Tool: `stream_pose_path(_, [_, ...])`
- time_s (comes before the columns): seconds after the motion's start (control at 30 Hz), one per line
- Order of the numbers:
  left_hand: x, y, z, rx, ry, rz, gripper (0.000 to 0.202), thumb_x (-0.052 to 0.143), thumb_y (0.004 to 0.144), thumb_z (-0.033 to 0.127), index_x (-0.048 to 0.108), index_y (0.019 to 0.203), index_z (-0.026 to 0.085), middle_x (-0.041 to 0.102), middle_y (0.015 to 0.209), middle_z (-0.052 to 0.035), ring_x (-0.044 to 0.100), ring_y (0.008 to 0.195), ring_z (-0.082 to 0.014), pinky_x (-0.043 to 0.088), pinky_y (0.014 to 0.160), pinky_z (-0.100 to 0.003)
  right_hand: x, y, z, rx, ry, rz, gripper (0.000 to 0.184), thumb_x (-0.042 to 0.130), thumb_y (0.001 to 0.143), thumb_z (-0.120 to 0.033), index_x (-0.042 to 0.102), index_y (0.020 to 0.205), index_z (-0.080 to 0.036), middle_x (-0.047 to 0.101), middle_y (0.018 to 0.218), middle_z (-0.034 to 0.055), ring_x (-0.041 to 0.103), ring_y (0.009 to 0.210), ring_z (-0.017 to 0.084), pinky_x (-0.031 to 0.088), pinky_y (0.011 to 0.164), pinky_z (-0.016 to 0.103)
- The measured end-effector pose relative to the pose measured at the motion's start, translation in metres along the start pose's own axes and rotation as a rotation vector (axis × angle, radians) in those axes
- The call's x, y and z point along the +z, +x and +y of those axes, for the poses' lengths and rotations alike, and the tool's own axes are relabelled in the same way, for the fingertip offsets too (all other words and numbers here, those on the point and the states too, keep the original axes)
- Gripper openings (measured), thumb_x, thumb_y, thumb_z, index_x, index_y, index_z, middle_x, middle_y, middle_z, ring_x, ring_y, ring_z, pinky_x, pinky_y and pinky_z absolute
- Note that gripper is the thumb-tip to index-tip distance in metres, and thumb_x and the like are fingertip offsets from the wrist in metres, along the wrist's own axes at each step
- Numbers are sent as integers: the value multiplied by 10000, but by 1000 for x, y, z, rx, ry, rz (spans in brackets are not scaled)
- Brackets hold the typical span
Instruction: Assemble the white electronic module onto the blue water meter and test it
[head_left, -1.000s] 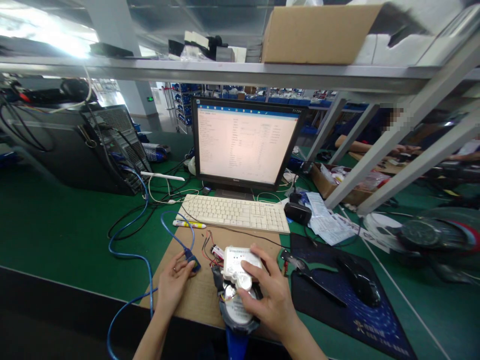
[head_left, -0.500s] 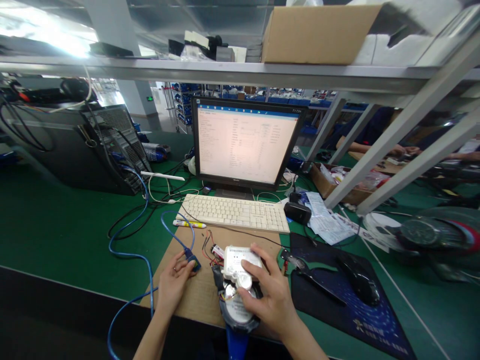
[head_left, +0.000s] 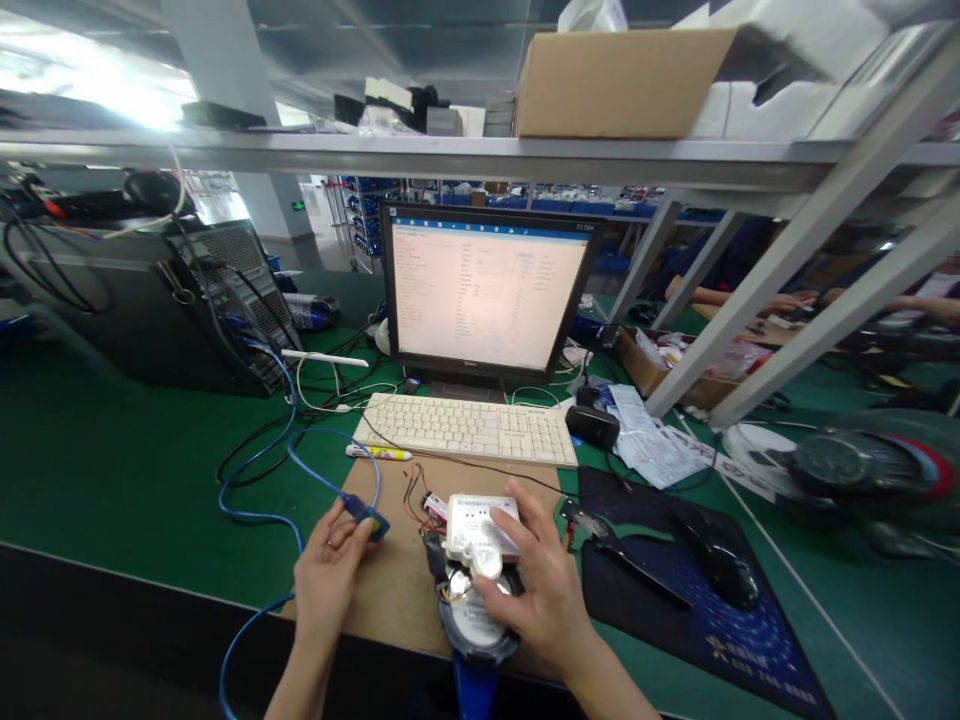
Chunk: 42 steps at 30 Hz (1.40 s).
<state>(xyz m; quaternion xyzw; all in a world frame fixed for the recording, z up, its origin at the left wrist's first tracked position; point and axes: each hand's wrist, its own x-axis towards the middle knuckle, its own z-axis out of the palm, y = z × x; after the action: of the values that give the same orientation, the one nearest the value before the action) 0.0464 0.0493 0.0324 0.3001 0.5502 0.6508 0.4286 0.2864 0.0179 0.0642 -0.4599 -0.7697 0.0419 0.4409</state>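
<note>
Between its thumb and fingers, my left hand [head_left: 330,560] pinches a blue cable connector [head_left: 375,524], from which a thin blue cable [head_left: 307,465] loops away to the left. My right hand [head_left: 544,580] is closed around the right side of a white plastic module [head_left: 480,525] with small printing. That module rests against a round meter-like device [head_left: 476,620] with a dark rim and a silvery face; thin wires run between them. Beside the module lies a small white-and-red cylindrical battery [head_left: 433,506] with red and black leads. A brown cardboard sheet [head_left: 390,610] lies beneath.
Behind the hands are a cream keyboard [head_left: 465,428] and a lit monitor [head_left: 487,290]. To the right, a mouse pad [head_left: 645,620] carries a black mouse [head_left: 716,560] and dark-handled cutters [head_left: 637,565]. A yellow-and-white marker [head_left: 379,453] lies before the keyboard. A computer tower [head_left: 150,310] stands left.
My left hand has moved a little left with the blue connector, away from the module. My right hand keeps its hold, and the module appears slightly tilted.
</note>
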Motion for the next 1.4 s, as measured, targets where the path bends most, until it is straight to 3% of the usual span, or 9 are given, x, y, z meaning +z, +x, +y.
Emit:
stream_pose_path(0.1, [13, -10, 36, 225, 49, -43, 495, 779, 645, 298, 590, 1085, 173, 725, 920, -29, 686, 817, -132, 562, 781, -189, 1, 0, 1, 4, 9, 0, 543, 615, 757, -264, 421, 1262, -218, 289, 1428, 136, 380, 1277, 247, 455, 965, 407])
stream_pose_path(0.2, [39, -16, 63, 312, 161, -293, 423, 727, 694, 276, 611, 1083, 157, 728, 917, -57, 688, 833, -170, 573, 793, -246, 2, 0, 1, 7, 2, 20, 568, 618, 750, -264, 399, 1271, -213, 325, 1405, 147, 391, 1271, 254, 466, 948, 413])
stream_pose_path(0.33, [72, -14, 70, 289, 281, -535, 438, 655, 748, 318, 606, 1156, 166, 709, 970, -76, 669, 860, -201, 587, 685, -262, 1, 1, 0, -4, 0, 23, 589, 626, 745, -282, 378, 1275, -212, 343, 1395, 154, 401, 1267, 270, 472, 937, 426])
stream_pose_path(0.43, [85, -13, 64, 293, 374, -616, 464, 614, 775, 359, 582, 1207, 193, 687, 1037, -80, 649, 912, -223, 568, 776, -329, 1, 2, -1, -5, 5, 26, 588, 624, 748, -287, 374, 1275, -211, 353, 1385, 161, 414, 1260, 275, 474, 931, 431])
stream_pose_path(0.53, [88, -13, 59, 321, 400, -652, 456, 598, 786, 346, 580, 1214, 192, 692, 1027, -72, 636, 945, -219, 502, 911, -361, 0, 3, -1, -5, -4, 25, 584, 620, 750, -289, 375, 1274, -207, 365, 1375, 168, 424, 1251, 274, 478, 926, 430])
stream_pose_path(0.8, [89, -16, 56, 344, 383, -678, 442, 583, 805, 325, 566, 1226, 191, 707, 997, -49, 649, 896, -190, 526, 820, -290, 0, 2, -2, 18, -4, 11, 589, 621, 741, -291, 378, 1271, -205, 380, 1374, 157, 430, 1248, 259, 491, 918, 411])
stream_pose_path(1.4, [84, -21, 50, 381, 408, -650, 434, 581, 815, 347, 570, 1228, 215, 700, 1039, -43, 641, 936, -191, 500, 856, -279, 2, 3, -2, 24, 26, 5, 584, 615, 746, -283, 388, 1279, -213, 358, 1388, 161, 432, 1250, 268, 477, 941, 425])
